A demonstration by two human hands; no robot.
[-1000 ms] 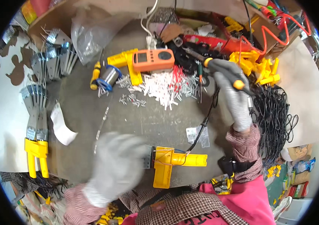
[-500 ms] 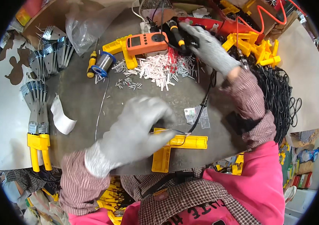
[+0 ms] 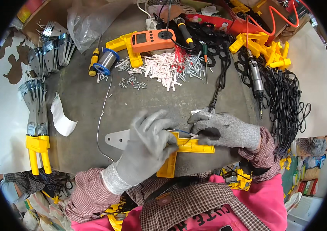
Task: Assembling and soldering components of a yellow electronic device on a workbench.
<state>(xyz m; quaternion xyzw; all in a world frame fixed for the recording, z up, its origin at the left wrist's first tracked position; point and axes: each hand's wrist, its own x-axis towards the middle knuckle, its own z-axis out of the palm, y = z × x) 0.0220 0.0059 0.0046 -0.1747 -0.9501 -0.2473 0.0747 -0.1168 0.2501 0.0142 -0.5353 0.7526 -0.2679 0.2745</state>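
A yellow plastic handle shell [image 3: 196,146], T-shaped and open side up, lies near the table's front edge. Over its left end, my gloved left hand [image 3: 148,136] curls its fingers, thumb and fingertips closed together; whatever they pinch is hidden. Out from behind that hand sticks a flat grey metal plate [image 3: 116,139] with holes. At the shell's upper right, my gloved right hand [image 3: 225,129] closes its fingers around the end of a black power cord [image 3: 213,103]. A thin blue wire [image 3: 182,131] runs between the hands above the shell.
Behind the hands lie white sleeves [image 3: 163,71], screws, a solder spool [image 3: 107,61], an orange meter [image 3: 152,41] and screwdrivers. An electric screwdriver [image 3: 255,77] hangs at right beside bundled black cords [image 3: 286,104]. Metal plates with a yellow handle [image 3: 38,148] lie left.
My right hand has come back from the tools at the far side to the cord beside the shell. My left hand has shifted slightly right, and the metal plate now shows behind it.
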